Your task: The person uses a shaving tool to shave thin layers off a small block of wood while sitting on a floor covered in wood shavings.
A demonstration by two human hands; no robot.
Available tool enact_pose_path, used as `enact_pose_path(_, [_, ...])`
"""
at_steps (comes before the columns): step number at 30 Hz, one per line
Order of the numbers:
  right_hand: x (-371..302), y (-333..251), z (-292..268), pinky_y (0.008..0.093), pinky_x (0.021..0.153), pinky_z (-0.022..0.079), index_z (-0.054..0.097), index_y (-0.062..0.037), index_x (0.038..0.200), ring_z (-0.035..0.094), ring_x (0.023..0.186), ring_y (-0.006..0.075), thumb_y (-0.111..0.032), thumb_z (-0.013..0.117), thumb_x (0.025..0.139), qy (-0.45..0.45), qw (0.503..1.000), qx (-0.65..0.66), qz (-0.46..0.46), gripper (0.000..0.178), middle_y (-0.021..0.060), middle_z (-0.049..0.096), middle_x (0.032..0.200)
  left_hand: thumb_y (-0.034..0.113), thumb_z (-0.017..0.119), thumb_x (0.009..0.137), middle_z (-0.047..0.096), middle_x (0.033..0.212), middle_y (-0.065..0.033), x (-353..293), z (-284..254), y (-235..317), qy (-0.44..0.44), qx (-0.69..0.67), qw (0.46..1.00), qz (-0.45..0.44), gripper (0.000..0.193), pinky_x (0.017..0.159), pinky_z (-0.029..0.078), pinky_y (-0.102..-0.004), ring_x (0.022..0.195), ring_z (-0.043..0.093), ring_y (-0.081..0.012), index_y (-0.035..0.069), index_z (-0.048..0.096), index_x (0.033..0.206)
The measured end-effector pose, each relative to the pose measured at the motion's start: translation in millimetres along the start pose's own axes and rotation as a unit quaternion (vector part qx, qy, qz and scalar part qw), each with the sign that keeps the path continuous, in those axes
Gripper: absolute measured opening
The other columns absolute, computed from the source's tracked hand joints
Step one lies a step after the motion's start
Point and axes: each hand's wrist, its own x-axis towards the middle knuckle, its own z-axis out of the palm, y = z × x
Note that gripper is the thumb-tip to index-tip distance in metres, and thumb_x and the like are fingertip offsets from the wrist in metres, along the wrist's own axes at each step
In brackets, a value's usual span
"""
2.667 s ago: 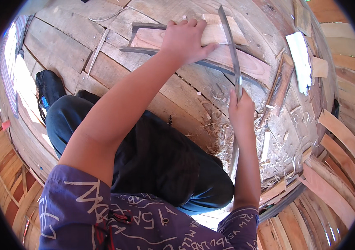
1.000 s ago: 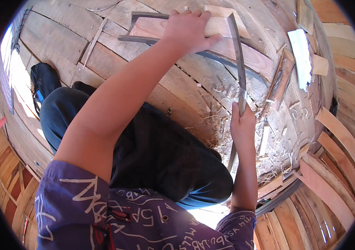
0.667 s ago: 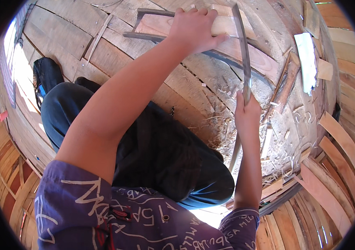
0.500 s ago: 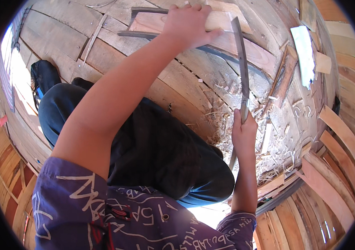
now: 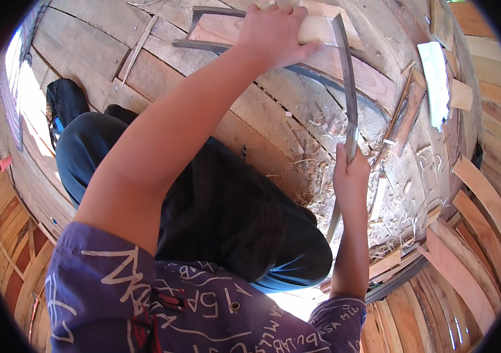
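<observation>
My left hand [image 5: 274, 35] is closed over a pale wooden block [image 5: 319, 29], pressing it onto a pinkish plank [image 5: 368, 79]. Dark strips [image 5: 315, 73] run along the plank's sides. Gripped in my right hand [image 5: 352, 176] is a long-handled tool with a narrow dark blade [image 5: 346, 70]; whether its edge is toothed I cannot tell. The blade reaches away from me, across the block's right end and over the plank. Its long handle runs back beneath my right forearm. My left palm hides much of the block.
Curled wood shavings [image 5: 321, 176] litter the plank floor around my right hand. On the right lie a bark-edged stick [image 5: 406, 115] and a white sheet [image 5: 435, 85]. Curved boards [image 5: 492, 206] stand farther right. My bent legs [image 5: 227, 212] take up the middle.
My right hand has pushed the blade slightly forward, away from me, along the block's end. My left hand keeps its place on the block. The whole view has shifted a little.
</observation>
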Motion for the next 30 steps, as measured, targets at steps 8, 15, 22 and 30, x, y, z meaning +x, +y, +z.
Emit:
enact_pose_path(8, [18.9,2.8,10.3,0.0484,0.062,0.050,0.061,0.0026,0.093,0.064,0.067,0.0449,-0.021,0.055,0.099,0.035,0.999,0.015,-0.021,0.025,0.0249,0.061,0.067,0.061,0.059,0.086,0.068,0.111,-0.0100,2.0,25.7,-11.4,0.068,0.041,0.996,0.037,0.064,0.092,0.043,-0.0497,0.108,0.065,-0.0257,0.009,0.061,0.122])
enact_pose_path(15, [43.4,-16.4,4.6,0.0498,0.065,0.049,0.062,0.0021,0.097,0.064,0.071,0.0452,-0.025,0.053,0.100,0.025,0.998,-0.012,-0.050,0.029,0.0251,0.064,0.073,0.057,0.059,0.087,0.065,0.118,-0.0161,0.5,4.7,3.6,0.015,0.000,1.000,0.011,0.064,0.097,0.042,-0.0510,0.115,0.061,-0.0305,0.006,0.058,0.126])
enact_pose_path(22, [-11.5,6.9,-0.7,0.0465,0.059,0.048,0.062,0.0029,0.097,0.063,0.064,0.0422,-0.023,0.055,0.099,-0.020,1.000,0.002,0.010,0.027,0.0236,0.060,0.066,0.054,0.060,0.087,0.064,0.119,-0.0190,-1.2,-9.6,2.5,-0.035,-0.011,0.999,-0.021,0.064,0.097,0.043,-0.0516,0.114,0.061,-0.0327,0.004,0.057,0.127])
enact_pose_path(30, [53.7,-19.4,5.9,0.0446,0.059,0.047,0.060,0.0038,0.092,0.061,0.062,0.0416,-0.022,0.055,0.100,0.022,0.998,0.016,-0.049,0.027,0.0239,0.060,0.067,0.054,0.060,0.086,0.065,0.118,-0.0184,0.3,0.0,4.1,-0.004,-0.012,1.000,0.021,0.065,0.097,0.043,-0.0518,0.112,0.062,-0.0324,0.003,0.057,0.126])
